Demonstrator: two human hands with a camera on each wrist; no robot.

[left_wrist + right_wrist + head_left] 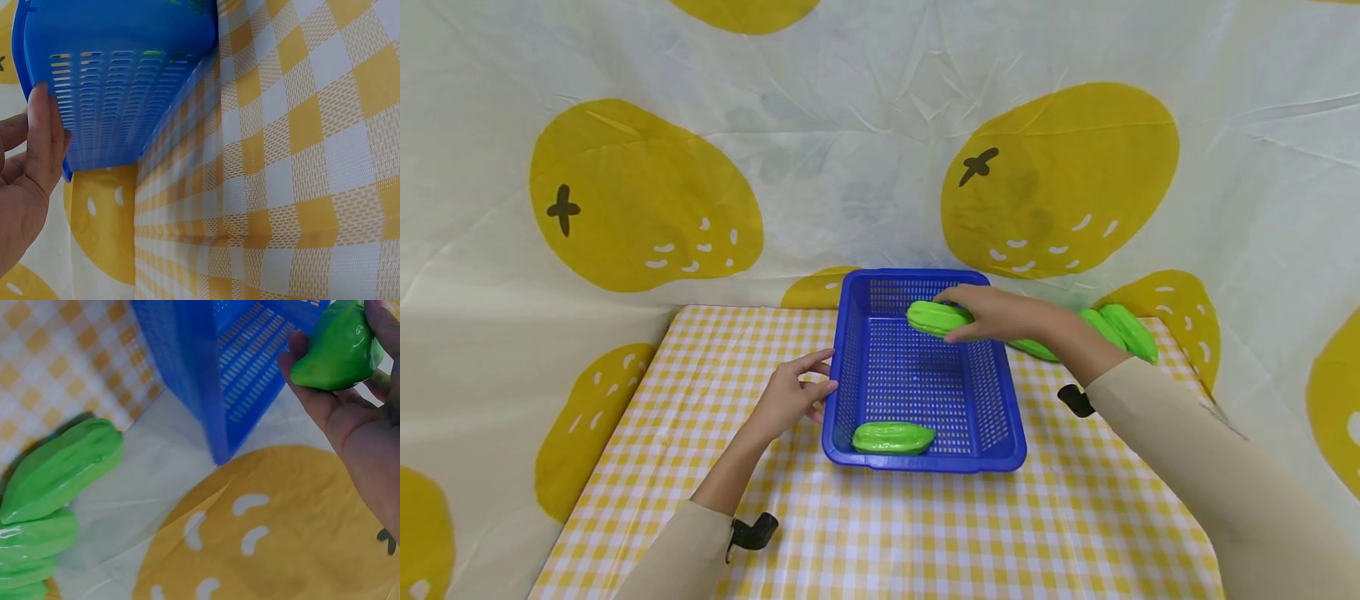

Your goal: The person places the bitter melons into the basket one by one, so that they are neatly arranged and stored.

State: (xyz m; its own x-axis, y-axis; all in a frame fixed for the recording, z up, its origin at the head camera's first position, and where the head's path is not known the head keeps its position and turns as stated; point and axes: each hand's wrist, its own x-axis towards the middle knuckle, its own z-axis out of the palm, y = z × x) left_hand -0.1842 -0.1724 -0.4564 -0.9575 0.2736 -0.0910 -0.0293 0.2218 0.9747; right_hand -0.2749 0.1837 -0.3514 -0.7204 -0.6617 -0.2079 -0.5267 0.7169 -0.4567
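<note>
A blue perforated plastic basket (917, 465) stands on the table. My left hand (790, 392) is at its left side, fingertips touching the outside of the rim; the left wrist view shows these fingers (40, 115) fairly straight. Over the back right part of the basket, my right hand (992, 315) grips a glossy green ridged fruit (931, 317) between thumb and fingers. In the right wrist view, the fruit's (337, 350) pointed end sticks out of the grip. Another green ridged fruit (893, 437) lies crosswise inside the basket, along the front wall.
Several more green fruits (1131, 332) lie at the back right of the table, partly hidden behind my right forearm. A yellow and white checked cloth (880, 533) covers the table. Behind it hangs a pale fabric backdrop (850, 192) printed with yellow fruit.
</note>
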